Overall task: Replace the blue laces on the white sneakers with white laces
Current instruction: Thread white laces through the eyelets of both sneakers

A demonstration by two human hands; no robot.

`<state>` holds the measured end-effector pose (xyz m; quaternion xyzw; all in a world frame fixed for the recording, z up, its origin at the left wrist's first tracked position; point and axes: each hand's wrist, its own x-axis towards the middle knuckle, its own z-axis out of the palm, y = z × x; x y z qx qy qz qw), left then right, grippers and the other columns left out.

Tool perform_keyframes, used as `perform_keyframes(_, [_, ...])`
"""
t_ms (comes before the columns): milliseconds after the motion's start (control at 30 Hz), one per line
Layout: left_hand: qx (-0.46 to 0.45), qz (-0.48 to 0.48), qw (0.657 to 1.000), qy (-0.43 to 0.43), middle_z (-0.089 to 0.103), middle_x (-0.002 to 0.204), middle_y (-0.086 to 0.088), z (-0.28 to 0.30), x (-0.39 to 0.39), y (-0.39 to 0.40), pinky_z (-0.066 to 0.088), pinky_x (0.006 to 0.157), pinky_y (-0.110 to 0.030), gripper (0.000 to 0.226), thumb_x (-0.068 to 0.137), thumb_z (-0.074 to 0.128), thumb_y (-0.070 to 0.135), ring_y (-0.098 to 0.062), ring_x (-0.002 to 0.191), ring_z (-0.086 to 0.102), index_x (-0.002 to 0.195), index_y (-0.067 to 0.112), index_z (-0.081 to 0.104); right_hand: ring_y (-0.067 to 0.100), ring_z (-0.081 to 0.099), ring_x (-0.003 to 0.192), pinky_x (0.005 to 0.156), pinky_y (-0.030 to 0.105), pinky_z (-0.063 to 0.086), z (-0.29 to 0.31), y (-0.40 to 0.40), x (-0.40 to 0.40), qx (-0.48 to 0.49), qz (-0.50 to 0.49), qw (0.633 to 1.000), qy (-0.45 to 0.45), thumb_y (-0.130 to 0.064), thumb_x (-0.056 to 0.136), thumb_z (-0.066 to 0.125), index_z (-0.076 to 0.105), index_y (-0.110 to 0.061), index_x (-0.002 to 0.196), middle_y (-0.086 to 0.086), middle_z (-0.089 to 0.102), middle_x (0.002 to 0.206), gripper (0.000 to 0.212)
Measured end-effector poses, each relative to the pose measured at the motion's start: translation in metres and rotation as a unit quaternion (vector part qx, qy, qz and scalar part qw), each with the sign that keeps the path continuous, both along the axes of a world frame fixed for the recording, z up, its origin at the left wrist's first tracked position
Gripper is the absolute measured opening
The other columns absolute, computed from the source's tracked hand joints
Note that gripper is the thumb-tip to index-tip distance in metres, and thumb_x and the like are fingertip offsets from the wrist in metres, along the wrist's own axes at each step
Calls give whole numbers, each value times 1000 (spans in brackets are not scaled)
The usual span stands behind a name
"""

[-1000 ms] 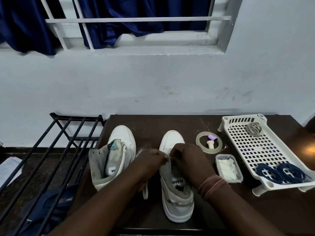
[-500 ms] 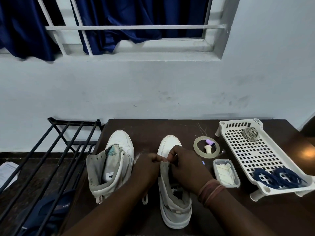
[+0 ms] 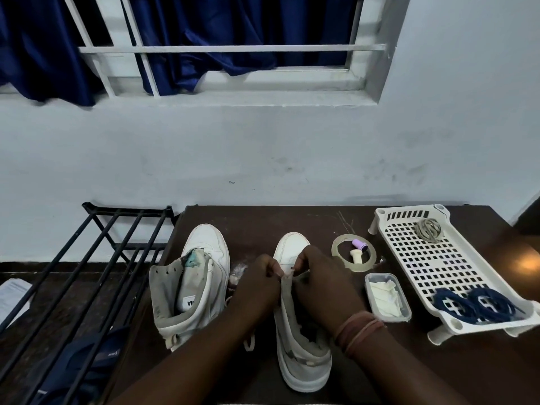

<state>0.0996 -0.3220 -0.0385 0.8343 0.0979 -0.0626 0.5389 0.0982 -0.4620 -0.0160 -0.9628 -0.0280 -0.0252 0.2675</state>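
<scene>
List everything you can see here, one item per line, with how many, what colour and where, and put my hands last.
sneakers: two, white, on the table, one left, one under the hands
blue laces: two coils, near end of the tray
tray: one, white, perforated, table right
tape ring: one, pale, beside the tray
spools: two, purple and cream, inside the ring
small container: one, clear, white contents
rack: one, black, left of the table
curtain: dark blue, window
left hand: pinching at the right sneaker's eyelet flap
right hand: pinching there too
</scene>
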Motion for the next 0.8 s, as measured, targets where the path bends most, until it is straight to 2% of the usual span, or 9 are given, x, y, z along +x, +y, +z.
perform_keyframes(67, [-55, 56, 997, -22, 74, 81, 0, 13, 5, 1, 46, 58, -21, 18, 93, 47, 2, -12, 72, 67, 87, 17, 54, 26, 51, 106, 88, 38, 45, 4, -8, -1, -65, -23, 998, 14, -29, 79, 59, 50, -29, 101, -2, 52, 109, 24])
perform_keyframes(167, [-270, 140, 951, -63, 69, 76, -11, 42, 13, 6, 59, 60, -32, 17, 103, 34, 2, -21, 65, 70, 96, 13, 45, 35, 58, 105, 89, 41, 50, 1, -17, -2, -27, -66, 996, 56, -33, 82, 62, 45, -17, 107, 10, 52, 113, 34])
perform_keyframes(267, [-327, 152, 931, -58, 49, 66, -3, 62, 17, 19, 43, 43, -24, 18, 101, 36, 1, -11, 43, 45, 95, 14, 45, 34, 63, 98, 82, 35, 50, -6, -15, 1, 13, -76, 993, 88, -29, 85, 60, 45, -12, 103, 12, 61, 106, 29])
perform_keyframes(367, [-77, 24, 996, 39, 49, 67, -4, 64, 16, 27, 33, 49, -22, 21, 100, 50, 22, -12, 44, 39, 88, 8, 60, 32, 65, 91, 73, 30, 46, -9, -11, 3, 19, -81, 993, 86, -23, 85, 56, 45, -11, 99, 10, 64, 95, 22])
perform_keyframes(433, [132, -134, 978, 94, 55, 61, -1, 60, 10, 32, 36, 55, -25, 42, 98, 57, 42, -13, 48, 45, 75, 9, 70, 32, 65, 90, 74, 31, 46, -11, -10, 4, 26, -79, 993, 85, -22, 84, 55, 45, -10, 99, 10, 64, 94, 22])
perform_keyframes(533, [200, -217, 949, 112, 53, 51, -2, 60, 4, 31, 36, 52, -24, 40, 94, 64, 38, -6, 45, 45, 59, 20, 71, 31, 65, 92, 73, 28, 42, -10, -12, 4, 35, -83, 992, 90, -21, 86, 56, 44, -10, 100, 9, 65, 95, 22])
perform_keyframes(667, [-107, -75, 991, -11, 57, 74, -9, 72, 4, 18, 40, 62, -28, 42, 97, 54, 46, -15, 62, 50, 77, 10, 62, 34, 65, 96, 76, 30, 44, -12, -12, 6, 49, -87, 991, 94, -17, 86, 55, 39, -9, 97, 15, 66, 101, 20])
perform_keyframes(767, [-415, -9, 910, 2, 66, 83, -11, 79, 6, 15, 56, 67, -28, 39, 108, 42, 35, -17, 66, 64, 80, 9, 53, 35, 65, 92, 73, 30, 44, -15, -12, 7, 56, -87, 990, 97, -17, 84, 55, 38, -10, 93, 16, 65, 95, 21])
perform_keyframes(800, [-439, -7, 898, 21, 61, 77, -9, 77, 7, 16, 55, 64, -28, 38, 108, 41, 36, -16, 62, 60, 79, 13, 51, 34, 65, 90, 71, 29, 42, -15, -12, 7, 57, -90, 990, 95, -18, 83, 56, 39, -10, 93, 15, 65, 93, 21])
